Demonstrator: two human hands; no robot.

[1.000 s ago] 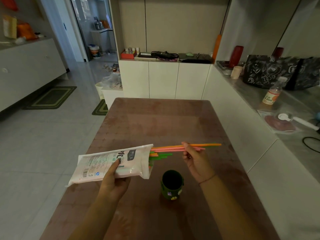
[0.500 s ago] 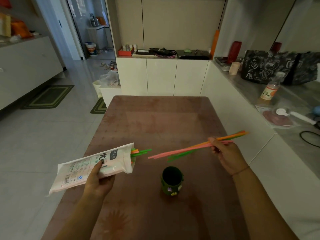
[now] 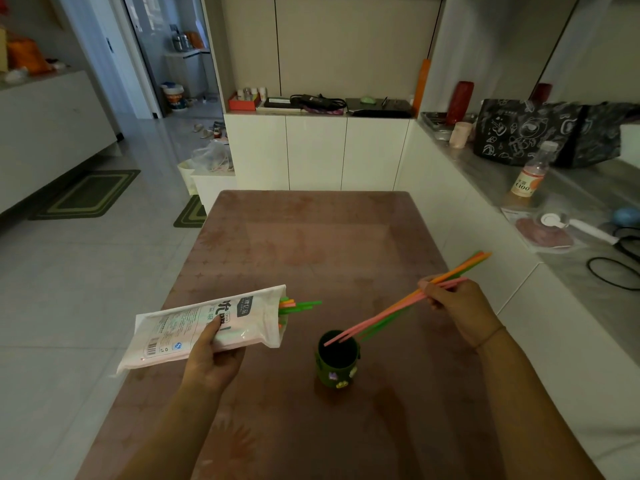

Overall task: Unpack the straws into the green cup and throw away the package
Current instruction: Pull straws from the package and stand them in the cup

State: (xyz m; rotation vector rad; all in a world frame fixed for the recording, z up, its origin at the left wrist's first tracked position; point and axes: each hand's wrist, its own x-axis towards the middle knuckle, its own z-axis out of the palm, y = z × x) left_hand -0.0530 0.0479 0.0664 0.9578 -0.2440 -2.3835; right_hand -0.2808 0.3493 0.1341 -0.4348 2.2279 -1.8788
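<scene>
The green cup [image 3: 337, 365] stands upright on the brown table [image 3: 311, 244], near its middle front. My right hand [image 3: 460, 308] pinches a small bunch of pink, orange and green straws [image 3: 388, 311] that slants down to the left. Their lower tips are at the cup's rim. My left hand [image 3: 214, 358] grips the white straw package [image 3: 207, 325] from below, holding it nearly level to the left of the cup. More green and orange straws [image 3: 299, 304] stick out of its open right end.
A grey counter [image 3: 568, 209] runs along the right with a drink bottle [image 3: 530, 174], a dark patterned bag [image 3: 519, 131] and a black cable [image 3: 613, 268]. White cabinets [image 3: 315, 150] stand behind the table. Tiled floor with green mats [image 3: 86, 194] lies to the left.
My right hand pulled a bunch of straws out of the package, swung right, then tilted them down until their tips reached the cup. My left hand moved the package a little left.
</scene>
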